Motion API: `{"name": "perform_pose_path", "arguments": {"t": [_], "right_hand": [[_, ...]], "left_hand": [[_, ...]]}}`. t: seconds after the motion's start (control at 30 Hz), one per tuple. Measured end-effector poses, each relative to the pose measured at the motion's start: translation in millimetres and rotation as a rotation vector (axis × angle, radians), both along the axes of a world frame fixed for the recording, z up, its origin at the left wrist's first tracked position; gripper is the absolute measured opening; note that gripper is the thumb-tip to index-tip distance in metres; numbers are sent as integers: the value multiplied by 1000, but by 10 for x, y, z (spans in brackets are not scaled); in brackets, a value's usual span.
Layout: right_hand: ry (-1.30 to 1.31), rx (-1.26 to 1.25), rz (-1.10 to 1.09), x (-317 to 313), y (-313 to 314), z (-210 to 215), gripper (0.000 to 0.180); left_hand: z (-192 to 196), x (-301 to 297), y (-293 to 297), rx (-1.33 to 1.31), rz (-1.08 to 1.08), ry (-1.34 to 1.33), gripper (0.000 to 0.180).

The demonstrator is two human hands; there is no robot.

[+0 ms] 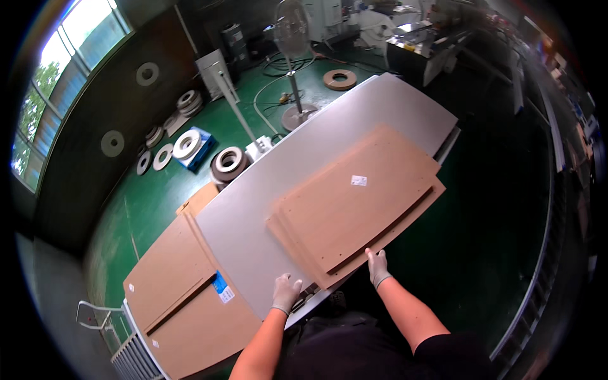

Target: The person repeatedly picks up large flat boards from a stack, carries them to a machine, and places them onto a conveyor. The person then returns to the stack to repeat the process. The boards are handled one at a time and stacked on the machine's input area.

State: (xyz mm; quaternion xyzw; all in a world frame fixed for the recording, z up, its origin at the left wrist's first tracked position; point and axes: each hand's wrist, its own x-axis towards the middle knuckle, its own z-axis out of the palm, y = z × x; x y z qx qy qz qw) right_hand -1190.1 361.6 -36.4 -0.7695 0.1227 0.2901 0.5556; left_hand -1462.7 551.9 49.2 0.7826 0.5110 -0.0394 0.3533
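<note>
Two tan wooden boards [380, 190] lie stacked on a long grey panel [247, 209], the upper one bearing a small white label [359, 180]. At their near edge is my right hand [379, 266] in a pale glove, its thumb up against the lower board and its other fingers mostly hidden; it appears to grip that edge. My left hand [287, 293], also gloved, is over the grey panel's near edge, left of the boards' corner. Its fingers are loosely bent and slightly apart, with nothing seen in them.
More tan boards [190, 297] lie at the left, with a blue-and-white label [223, 287]. Beyond the panel stand a fan [291, 28], rolls of edge banding [229, 162] and a blue pallet [201, 152]. A roller conveyor [538, 297] curves along the right.
</note>
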Motion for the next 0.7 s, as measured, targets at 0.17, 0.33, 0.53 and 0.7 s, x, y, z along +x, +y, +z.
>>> {"name": "perform_pose_path", "arguments": {"t": [0.17, 0.33, 0.53, 0.7], "right_hand": [[-41, 77, 166, -606, 110, -336, 46], [-26, 149, 249, -650, 12, -403, 58], [595, 39, 575, -1015, -168, -253, 40], [557, -95, 880, -1916, 180, -192, 25]], "left_hand": [[-254, -1345, -233, 13, 88, 204, 62], [-334, -2748, -703, -51, 402, 340, 59], [-541, -3422, -1024, -105, 780, 148, 68], [-681, -3579, -1071, -300, 818, -126, 55]]}}
